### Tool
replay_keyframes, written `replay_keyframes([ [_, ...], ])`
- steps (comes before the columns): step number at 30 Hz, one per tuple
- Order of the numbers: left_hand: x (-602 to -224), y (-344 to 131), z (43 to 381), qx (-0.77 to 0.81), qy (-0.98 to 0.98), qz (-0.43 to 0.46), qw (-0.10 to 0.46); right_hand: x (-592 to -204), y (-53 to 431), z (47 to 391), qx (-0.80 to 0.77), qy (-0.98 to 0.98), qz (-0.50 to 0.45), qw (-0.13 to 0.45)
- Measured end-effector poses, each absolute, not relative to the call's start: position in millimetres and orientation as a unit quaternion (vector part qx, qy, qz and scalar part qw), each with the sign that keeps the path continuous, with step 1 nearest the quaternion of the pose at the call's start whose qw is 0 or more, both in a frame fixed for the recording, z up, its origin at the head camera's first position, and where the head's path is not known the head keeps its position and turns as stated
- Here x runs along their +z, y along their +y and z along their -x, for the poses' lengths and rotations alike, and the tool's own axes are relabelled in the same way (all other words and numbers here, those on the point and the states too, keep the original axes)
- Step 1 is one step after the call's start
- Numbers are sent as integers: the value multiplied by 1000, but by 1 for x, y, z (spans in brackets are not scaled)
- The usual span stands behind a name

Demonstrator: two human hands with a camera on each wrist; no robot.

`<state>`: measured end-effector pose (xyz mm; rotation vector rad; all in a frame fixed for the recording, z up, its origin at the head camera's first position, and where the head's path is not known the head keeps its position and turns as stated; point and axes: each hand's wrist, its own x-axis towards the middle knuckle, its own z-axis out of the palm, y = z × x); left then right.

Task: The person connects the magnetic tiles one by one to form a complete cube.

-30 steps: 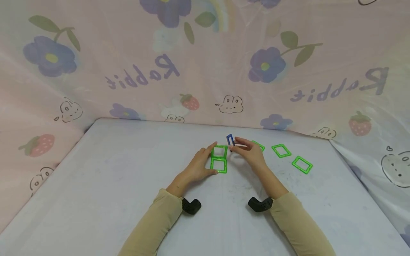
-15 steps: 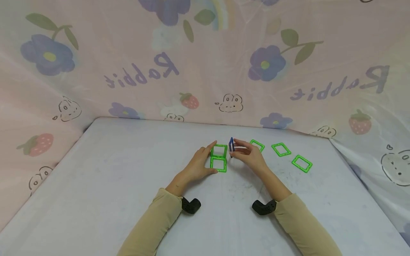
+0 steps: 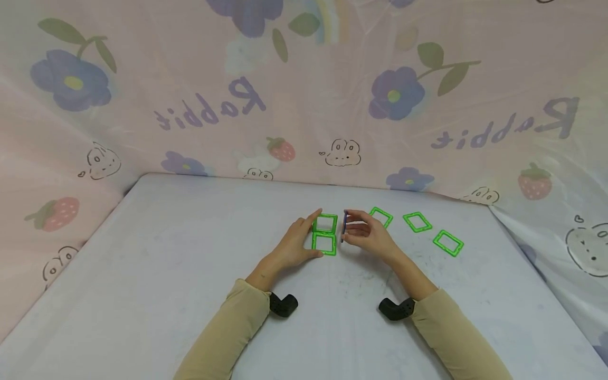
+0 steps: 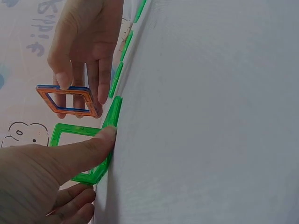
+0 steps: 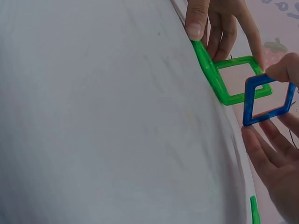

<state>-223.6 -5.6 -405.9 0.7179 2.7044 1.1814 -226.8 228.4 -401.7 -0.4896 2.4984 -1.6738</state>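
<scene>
Two green square magnetic tiles, an upright one (image 5: 238,99) and a flat one (image 3: 329,254), meet along an edge on the table. My left hand (image 3: 290,248) grips them from the left, thumb at the near edge and fingers at the far side. Just to their right, my right hand (image 3: 372,235) pinches a square magnetic tile (image 5: 249,105) by its edges. It is blue on one face and orange on the other; I cannot tell whether it is two stacked tiles. In the head view it appears edge-on, with a small gap to the green pair.
Three more green tiles lie to the right: one (image 3: 383,212) partly behind the right hand, another (image 3: 409,225) beyond it, and a third (image 3: 444,249) nearer the right side. A printed cloth (image 3: 304,105) rises behind the white table (image 3: 190,295).
My right hand has turned the blue tile until it appears edge-on, and has brought it slightly nearer to me. The left hand and the green tiles stay where they were.
</scene>
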Motion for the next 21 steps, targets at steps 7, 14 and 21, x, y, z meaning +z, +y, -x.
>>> replay_keyframes([
  [7,-406,-5,224,386,889,-240,52,-403,230,226,-543,820,173,56],
  [14,-406,-6,224,388,888,-243,52,-404,228,225,-523,826,200,60],
  [21,-405,-7,223,383,888,-253,40,-406,226,225,-502,831,233,59],
])
